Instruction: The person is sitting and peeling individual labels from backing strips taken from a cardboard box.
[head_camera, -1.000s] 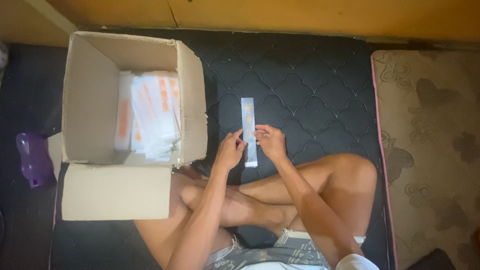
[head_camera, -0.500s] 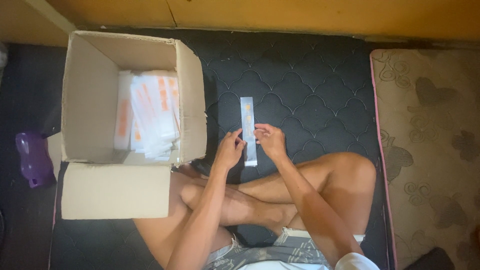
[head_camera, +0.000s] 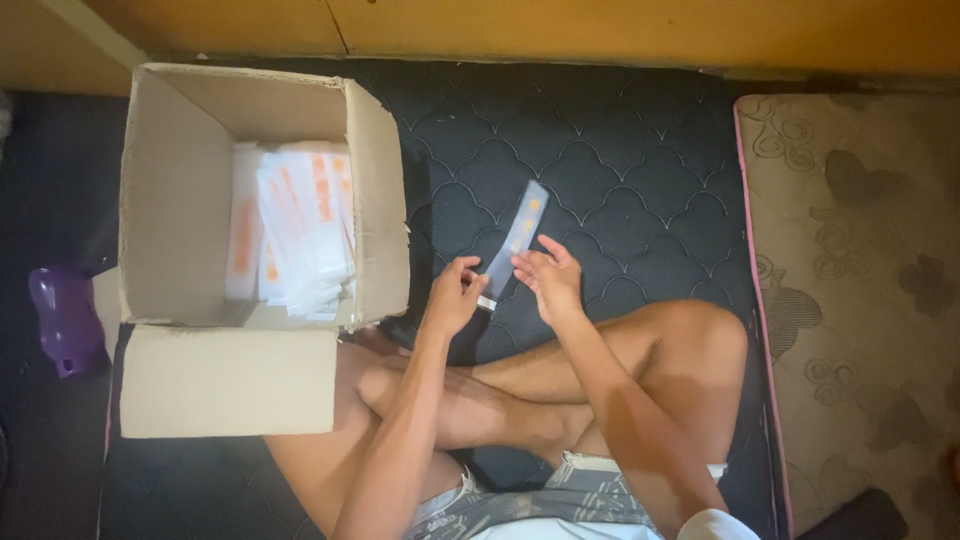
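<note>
I sit cross-legged on a dark quilted mattress (head_camera: 620, 170). A long narrow pale strip packet (head_camera: 515, 240) with small orange marks lies tilted in front of me, its far end leaning right. My left hand (head_camera: 452, 295) pinches its near end between thumb and fingers. My right hand (head_camera: 548, 275) rests against the strip's right edge, fingers curled around it. An open cardboard box (head_camera: 375, 200) stands to the left, holding several white packets (head_camera: 295, 225) with orange print.
A purple plastic bottle (head_camera: 62, 315) lies left of the box on the dark floor. A beige patterned mat (head_camera: 860, 290) borders the mattress on the right. A wooden wall (head_camera: 560, 25) runs along the far side. The box's front flap (head_camera: 225, 380) hangs open over my left knee.
The strip was upright between my hands; now it is tilted with its far end swung right. Both hands shifted slightly along its near end.
</note>
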